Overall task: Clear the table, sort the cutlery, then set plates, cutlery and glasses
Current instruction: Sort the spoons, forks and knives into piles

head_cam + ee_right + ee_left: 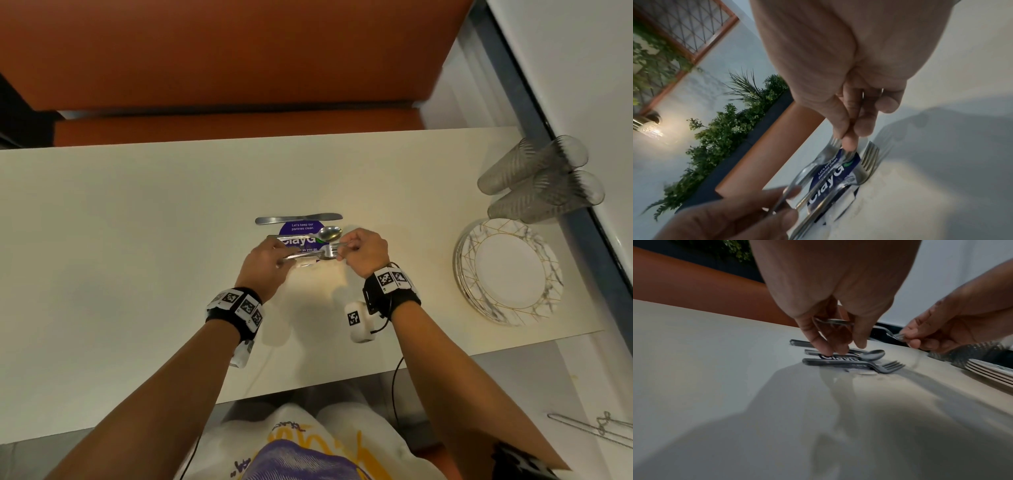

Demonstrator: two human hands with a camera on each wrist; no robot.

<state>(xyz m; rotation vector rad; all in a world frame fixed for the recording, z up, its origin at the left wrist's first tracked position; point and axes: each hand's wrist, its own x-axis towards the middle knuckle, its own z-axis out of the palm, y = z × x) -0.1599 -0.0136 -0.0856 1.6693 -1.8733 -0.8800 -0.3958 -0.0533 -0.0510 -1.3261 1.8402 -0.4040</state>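
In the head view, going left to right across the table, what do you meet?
left hand holding one end of a fork → purple sticker under the cutlery → right hand pinching that fork's tines → stack of plates, with the glasses lying beyond it.

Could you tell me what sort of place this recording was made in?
Probably an office pantry or canteen booth: a round purple sticker reading "Let's keep our pantries clean" on the cream table, an orange upholstered bench seat behind it, and a planter of green foliage.
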